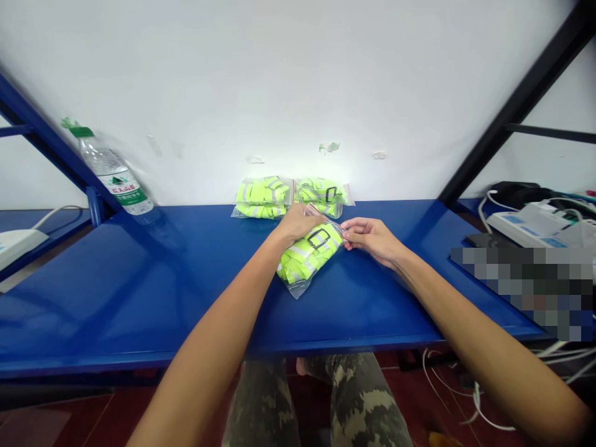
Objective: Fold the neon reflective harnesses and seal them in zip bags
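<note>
A clear zip bag (310, 251) lies slanted on the blue table, packed with a folded neon-yellow strap that has silver reflective stripes and a black buckle. My left hand (298, 225) is closed on the bag's upper left edge, along the red zip line. At the upper right corner, my right hand (370, 239) pinches the same edge between thumb and fingers. Behind it, against the wall, sit more bags of the same kind: a left stack (263, 197) and a right stack (325, 194). My left hand partly covers the front of these.
A water bottle (121, 177) with a green cap stands at the table's (195, 267) back left. White power strips (516, 226) and cables lie at the right, beside a blurred-out patch. Metal frame posts (507, 118) rise at both sides. The wall is close behind.
</note>
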Action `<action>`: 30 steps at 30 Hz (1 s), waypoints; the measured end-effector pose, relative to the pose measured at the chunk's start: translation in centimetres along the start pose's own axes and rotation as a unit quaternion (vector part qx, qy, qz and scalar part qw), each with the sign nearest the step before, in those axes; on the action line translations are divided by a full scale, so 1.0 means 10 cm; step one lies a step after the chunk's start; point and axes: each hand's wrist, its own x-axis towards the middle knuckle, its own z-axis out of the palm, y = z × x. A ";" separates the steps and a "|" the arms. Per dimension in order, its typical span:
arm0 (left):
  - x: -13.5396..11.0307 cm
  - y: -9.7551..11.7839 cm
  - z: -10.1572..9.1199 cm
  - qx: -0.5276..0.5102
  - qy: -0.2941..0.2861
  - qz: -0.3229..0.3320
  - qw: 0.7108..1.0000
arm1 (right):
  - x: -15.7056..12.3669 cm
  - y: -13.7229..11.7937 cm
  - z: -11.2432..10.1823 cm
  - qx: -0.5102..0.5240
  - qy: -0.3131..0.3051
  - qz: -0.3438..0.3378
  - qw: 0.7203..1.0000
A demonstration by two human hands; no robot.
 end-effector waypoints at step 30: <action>-0.03 0.02 0.04 0.043 -0.144 0.059 0.987 | 0.00 0.08 0.09 -0.096 -0.048 -0.039 0.993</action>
